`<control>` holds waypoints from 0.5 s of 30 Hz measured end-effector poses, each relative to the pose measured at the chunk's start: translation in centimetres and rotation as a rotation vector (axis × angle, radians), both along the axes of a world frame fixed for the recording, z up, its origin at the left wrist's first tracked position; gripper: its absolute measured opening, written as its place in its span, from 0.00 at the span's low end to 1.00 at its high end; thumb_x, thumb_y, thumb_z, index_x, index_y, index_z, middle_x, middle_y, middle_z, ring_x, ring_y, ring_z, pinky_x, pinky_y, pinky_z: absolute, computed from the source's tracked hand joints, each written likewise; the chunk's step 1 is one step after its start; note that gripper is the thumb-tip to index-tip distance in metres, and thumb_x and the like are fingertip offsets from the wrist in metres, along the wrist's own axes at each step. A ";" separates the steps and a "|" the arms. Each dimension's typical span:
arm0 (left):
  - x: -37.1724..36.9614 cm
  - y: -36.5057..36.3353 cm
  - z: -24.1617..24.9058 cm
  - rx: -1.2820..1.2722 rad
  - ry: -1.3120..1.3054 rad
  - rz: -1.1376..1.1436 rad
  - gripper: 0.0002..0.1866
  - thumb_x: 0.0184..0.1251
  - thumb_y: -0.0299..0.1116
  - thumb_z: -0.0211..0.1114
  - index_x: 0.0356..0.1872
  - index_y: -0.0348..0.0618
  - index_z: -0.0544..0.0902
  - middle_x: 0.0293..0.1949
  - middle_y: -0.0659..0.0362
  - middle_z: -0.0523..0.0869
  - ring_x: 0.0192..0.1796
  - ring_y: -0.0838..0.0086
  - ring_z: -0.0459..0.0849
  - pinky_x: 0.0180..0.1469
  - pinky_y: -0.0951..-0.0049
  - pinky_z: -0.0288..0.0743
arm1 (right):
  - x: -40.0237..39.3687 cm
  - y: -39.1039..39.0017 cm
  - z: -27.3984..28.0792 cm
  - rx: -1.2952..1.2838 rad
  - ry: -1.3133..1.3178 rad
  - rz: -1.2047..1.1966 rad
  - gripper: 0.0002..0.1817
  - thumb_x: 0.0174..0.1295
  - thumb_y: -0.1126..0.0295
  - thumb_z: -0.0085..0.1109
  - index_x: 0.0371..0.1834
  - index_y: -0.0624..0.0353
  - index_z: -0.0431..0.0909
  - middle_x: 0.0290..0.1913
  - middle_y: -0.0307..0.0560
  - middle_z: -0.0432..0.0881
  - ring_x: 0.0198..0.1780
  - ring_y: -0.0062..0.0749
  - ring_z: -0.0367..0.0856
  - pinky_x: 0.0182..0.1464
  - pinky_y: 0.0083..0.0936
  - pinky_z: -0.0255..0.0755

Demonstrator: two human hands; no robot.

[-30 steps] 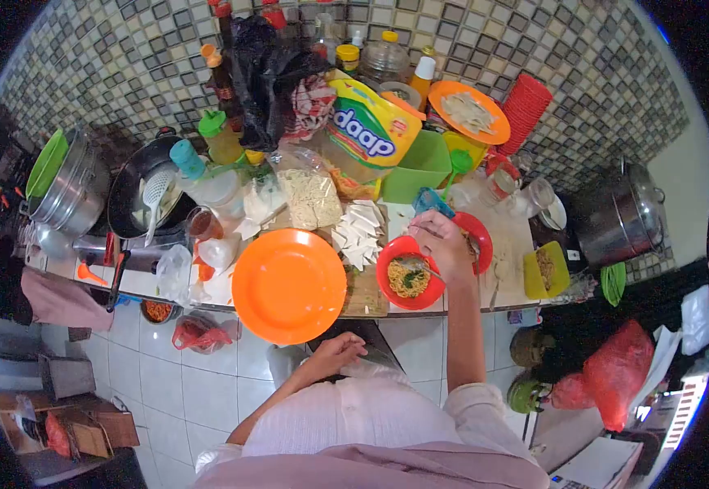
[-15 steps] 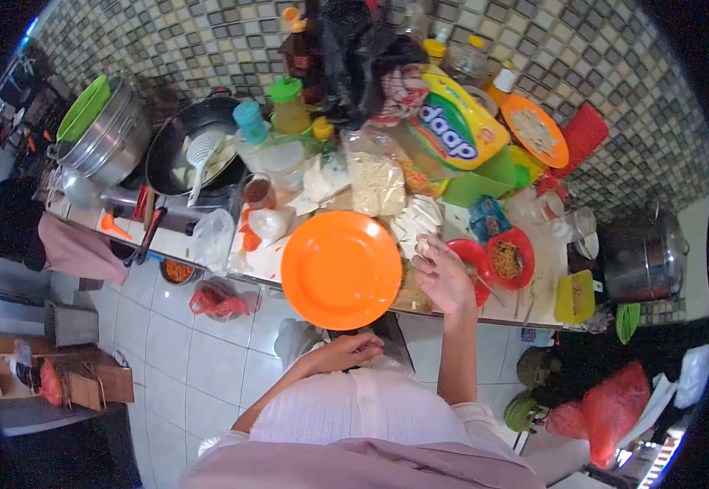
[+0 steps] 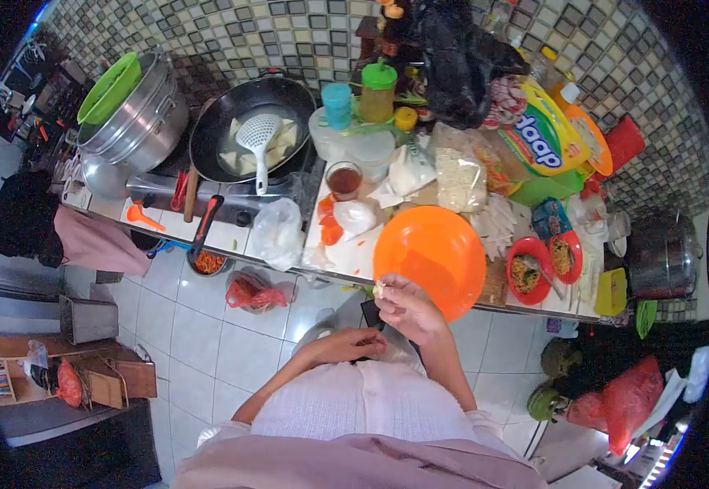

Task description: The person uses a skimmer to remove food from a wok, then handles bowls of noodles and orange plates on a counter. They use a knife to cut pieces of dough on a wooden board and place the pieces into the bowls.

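Note:
My right hand [image 3: 413, 311] is closed in a pinch on a small pale piece of food [image 3: 379, 289], just off the near left rim of the orange plate [image 3: 470, 285]. That plate lies at the counter's front edge. Low in front of my waist, my left hand [image 3: 348, 345] rests with its fingers loosely curled together, and nothing shows in them. Behind the plate to the right lie pale, thin sheets [image 3: 494, 226]. In the black wok [image 3: 207, 147] at the left are pale triangular pieces [image 3: 234, 160] and a white slotted ladle [image 3: 258, 134].
Red bowls [image 3: 522, 295] with food stand right of the plate. A glass of brown liquid [image 3: 344, 181] and a clear plastic bag [image 3: 277, 232] are to its left. A big steamer pot [image 3: 144, 130] stands far left. On the floor lies a red bag [image 3: 252, 292].
The view has turned left, so the counter appears shifted right. My right hand has come from the pale sheets toward the plate's near left side. My left hand stays by my waist.

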State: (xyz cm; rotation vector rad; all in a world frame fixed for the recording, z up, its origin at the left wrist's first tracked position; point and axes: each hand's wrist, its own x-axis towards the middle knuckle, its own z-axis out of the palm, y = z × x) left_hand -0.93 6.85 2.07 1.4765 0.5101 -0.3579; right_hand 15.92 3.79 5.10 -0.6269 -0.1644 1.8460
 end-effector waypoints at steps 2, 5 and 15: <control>-1.7 0.6 0.4 -0.021 0.011 0.014 0.19 0.64 0.47 0.47 0.49 0.45 0.72 0.44 0.58 0.77 0.47 0.71 0.73 0.49 0.73 0.66 | -1.8 0.5 -0.5 -0.019 -0.006 0.001 0.09 0.54 0.74 0.54 0.39 0.58 0.70 0.30 0.36 0.70 0.26 0.15 0.64 0.23 0.10 0.57; -4.5 1.2 0.3 -0.015 0.065 0.007 0.20 0.64 0.47 0.48 0.49 0.45 0.71 0.44 0.58 0.77 0.47 0.72 0.73 0.49 0.73 0.66 | -4.3 1.3 -0.9 -0.049 -0.033 0.002 0.08 0.55 0.75 0.53 0.38 0.59 0.70 0.28 0.35 0.69 0.24 0.15 0.63 0.20 0.09 0.56; -13.1 2.5 -2.8 -0.008 0.016 0.091 0.18 0.64 0.44 0.49 0.45 0.41 0.72 0.41 0.58 0.77 0.44 0.74 0.74 0.46 0.76 0.67 | -12.5 3.0 -6.4 -0.133 -0.057 0.079 0.06 0.55 0.74 0.53 0.36 0.58 0.71 0.31 0.35 0.73 0.24 0.14 0.63 0.21 0.09 0.55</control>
